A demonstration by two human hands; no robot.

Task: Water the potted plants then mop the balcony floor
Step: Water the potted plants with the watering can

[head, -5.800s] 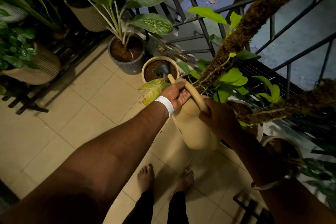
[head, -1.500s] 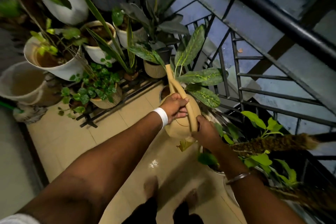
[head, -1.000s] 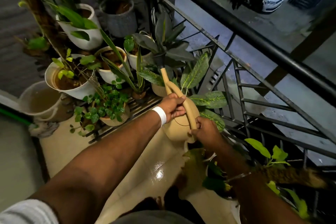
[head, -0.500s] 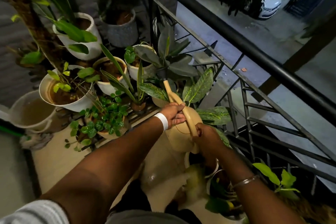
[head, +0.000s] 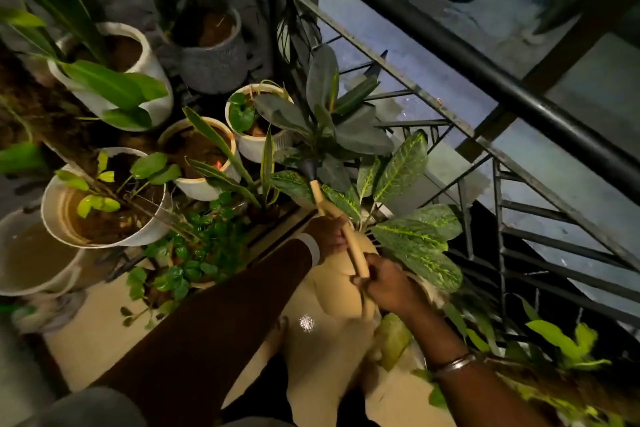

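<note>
- Head view, watering stage: a beige plastic watering can (head: 337, 288) is held out over the pots, its long spout pointing away from the person and ending in a dark rose (head: 306, 168).
- Front grip: the left hand (head: 329, 236), wearing a white wristband (head: 311, 248), curls its fingers round the can where the handle meets the spout. This hand probably steers the aim.
- Rear grip: the right hand (head: 388, 284), with a metal bangle (head: 453, 362) on its wrist, is clamped round the back end of the handle. It probably bears the weight and sets the tilt.
- Target: the rose lies among the leaves of a grey-green broad-leaved plant (head: 332, 121) just beyond the can. Whether water is leaving it cannot be told.
- Neighbours: a variegated green-and-yellow plant (head: 412, 236) touches the can's right side. A white ribbed pot (head: 254, 149) and a cream round pot (head: 194, 185) stand beyond the can to its left, and a pale bucket of murky water (head: 65, 284) is well apart, further left.
- Boundary: a black metal railing (head: 485, 80) runs beyond and right of the can.
- Ground: the beige tiled floor (head: 104, 340) below the can shows a wet glint (head: 306, 322). Mopping appears not yet begun, and no mop can be made out.
- Markings: no brand, label or writing is legible.
</note>
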